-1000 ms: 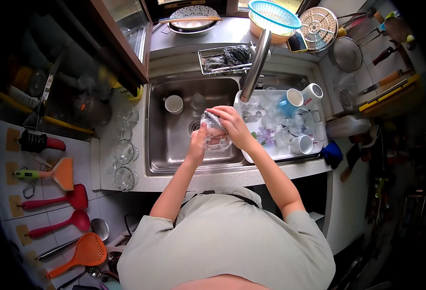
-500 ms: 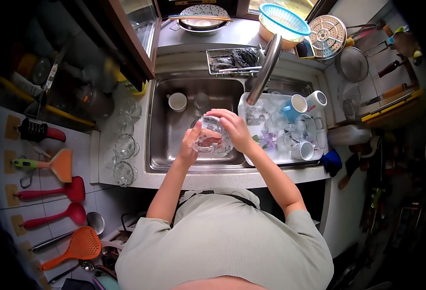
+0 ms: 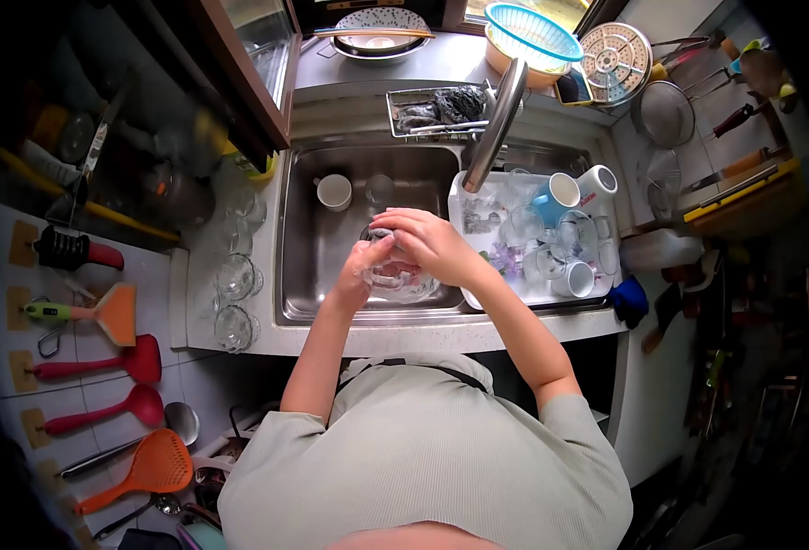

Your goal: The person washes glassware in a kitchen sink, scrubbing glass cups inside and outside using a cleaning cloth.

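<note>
Over the front of the sink basin, both hands are around a clear glass vessel with a patterned wall; its exact kind is not plain. My left hand grips its left side with the fingers closed. My right hand is bent over the top of the vessel, fingers together, covering much of it. A small grey patch shows by the fingertips, too little to name. Behind the hands, a white mug and a clear glass stand in the basin.
A white tray with several glasses and mugs sits right of the basin, under the faucet. Several clear glasses line the left counter. A wire rack is behind the sink. Utensils such as an orange skimmer hang at left.
My right hand has slid left across the top of the glass vessel and now hides more of it. My left hand has shifted slightly left; the vessel stays held over the basin.
</note>
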The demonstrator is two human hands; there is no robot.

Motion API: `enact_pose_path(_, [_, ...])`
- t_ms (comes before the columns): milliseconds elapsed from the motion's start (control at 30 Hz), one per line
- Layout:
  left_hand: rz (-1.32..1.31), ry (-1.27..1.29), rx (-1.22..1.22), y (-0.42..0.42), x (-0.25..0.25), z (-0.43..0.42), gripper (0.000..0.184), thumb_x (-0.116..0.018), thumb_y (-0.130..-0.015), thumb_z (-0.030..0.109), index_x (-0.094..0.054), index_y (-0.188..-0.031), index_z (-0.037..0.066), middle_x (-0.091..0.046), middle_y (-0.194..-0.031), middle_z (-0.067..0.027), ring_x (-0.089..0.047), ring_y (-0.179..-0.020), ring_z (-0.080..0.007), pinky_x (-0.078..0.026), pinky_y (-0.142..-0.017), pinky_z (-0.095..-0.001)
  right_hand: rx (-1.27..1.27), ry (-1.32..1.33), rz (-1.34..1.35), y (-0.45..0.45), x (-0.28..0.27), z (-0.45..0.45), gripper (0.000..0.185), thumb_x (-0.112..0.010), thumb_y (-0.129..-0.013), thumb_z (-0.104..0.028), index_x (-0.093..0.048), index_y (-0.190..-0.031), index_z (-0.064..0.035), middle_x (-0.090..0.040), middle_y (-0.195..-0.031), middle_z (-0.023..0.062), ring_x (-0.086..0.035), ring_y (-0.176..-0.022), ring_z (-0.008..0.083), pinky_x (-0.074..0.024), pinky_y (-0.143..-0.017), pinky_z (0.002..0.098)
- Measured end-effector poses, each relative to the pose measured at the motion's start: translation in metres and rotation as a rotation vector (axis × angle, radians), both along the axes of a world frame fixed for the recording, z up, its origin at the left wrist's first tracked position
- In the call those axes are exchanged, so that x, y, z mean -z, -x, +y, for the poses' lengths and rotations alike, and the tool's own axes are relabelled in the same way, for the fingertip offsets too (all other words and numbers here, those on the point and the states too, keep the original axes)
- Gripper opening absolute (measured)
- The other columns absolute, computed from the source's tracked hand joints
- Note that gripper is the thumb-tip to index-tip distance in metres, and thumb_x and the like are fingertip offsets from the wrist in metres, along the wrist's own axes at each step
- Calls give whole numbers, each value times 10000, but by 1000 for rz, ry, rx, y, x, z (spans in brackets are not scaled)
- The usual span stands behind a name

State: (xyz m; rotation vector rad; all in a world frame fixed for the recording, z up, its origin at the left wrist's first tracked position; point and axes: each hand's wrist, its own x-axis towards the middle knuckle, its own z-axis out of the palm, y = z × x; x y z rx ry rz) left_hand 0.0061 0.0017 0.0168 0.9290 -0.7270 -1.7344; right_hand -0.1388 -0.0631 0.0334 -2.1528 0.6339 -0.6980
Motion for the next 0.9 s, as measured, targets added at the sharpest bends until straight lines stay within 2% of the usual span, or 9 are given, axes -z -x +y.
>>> enact_pose_path(167, [266, 113, 86, -14, 28, 1, 437, -433, -872, 330, -632, -793, -51, -630, -716, -148, -602, -611, -194, -488, -579, -283, -340, -1027, -271, 0, 24, -35, 372, -377, -869, -255, -508, -1107, -1, -542, -1075, 86, -516, -975, 147, -391, -879, 272])
enact_pose_path(333, [464, 15, -199, -22, 37, -1, 379, -440, -884, 337, -605, -735, 31, -607, -677, -94, -583, -585, -167, -469, -535, -271, 51, -1517, -659, -8, 69, -15, 325, -397, -891, -280, -531, -1033, -21, -578, -1000, 94, -582, -838, 164, -486, -724, 299])
enact_pose_path(367, [505, -10, -252, -24, 38, -1, 355, -446, -884, 333, -598, -726, 54, -606, -680, -83, -586, -597, -166, -473, -542, -276, 296, -1336, -690, -16, 64, -2, 326, -393, -898, -307, -539, -979, -27, -591, -879, 69, -585, -778, 155, -498, -693, 297])
enact_pose_path(467, [523, 38, -288, -28, 41, -4, 311, -454, -883, 369, -557, -786, 92, -553, -692, -29, -553, -634, -137, -465, -560, -263, 208, -1689, -893, -24, 66, 8, 313, -356, -909, -334, -502, -770, -95, -502, -629, 15, -522, -593, 129, -484, -570, 266])
enact_pose_path(600, [429, 169, -227, -26, 46, -8, 408, -528, -834, 418, -576, -804, 15, -566, -733, -60, -575, -676, -151, -470, -618, -261, 321, -1901, -991, -33, 70, 4, 307, -353, -909, -354, -490, -755, -127, -475, -607, -12, -486, -552, 117, -455, -509, 270])
enact_pose_path(700, [360, 194, -108, -29, 57, -6, 412, -564, -803, 443, -568, -729, 38, -567, -705, -57, -574, -659, -167, -469, -621, -284, -483, -1786, -1249, -14, 107, -6, 253, -410, -879, -234, -527, -995, -42, -589, -831, 79, -579, -703, 176, -496, -595, 298])
enact_pose_path(767, [342, 196, 18, -33, 64, -5, 411, -553, -809, 447, -558, -704, 49, -571, -700, -60, -572, -645, -162, -469, -613, -289, 64, -1574, -932, -4, 104, -10, 273, -421, -886, -261, -531, -1002, -39, -584, -767, 62, -557, -633, 126, -471, -526, 258])
enact_pose_path(833, [424, -91, 73, -33, 71, -9, 387, -530, -824, 446, -553, -684, 86, -579, -694, -39, -573, -630, -136, -471, -591, -278, 413, -1396, -579, -4, 50, -3, 280, -421, -904, -298, -546, -935, -50, -563, -732, 52, -532, -639, 86, -463, -510, 240])
enact_pose_path(900, [381, -330, 48, -29, 79, -17, 370, -516, -836, 439, -562, -696, 99, -584, -676, -22, -573, -613, -123, -472, -582, -267, 315, -1451, -443, 4, 64, -17, 323, -470, -882, -316, -583, -894, -14, -584, -730, 39, -534, -604, 85, -431, -480, 232])
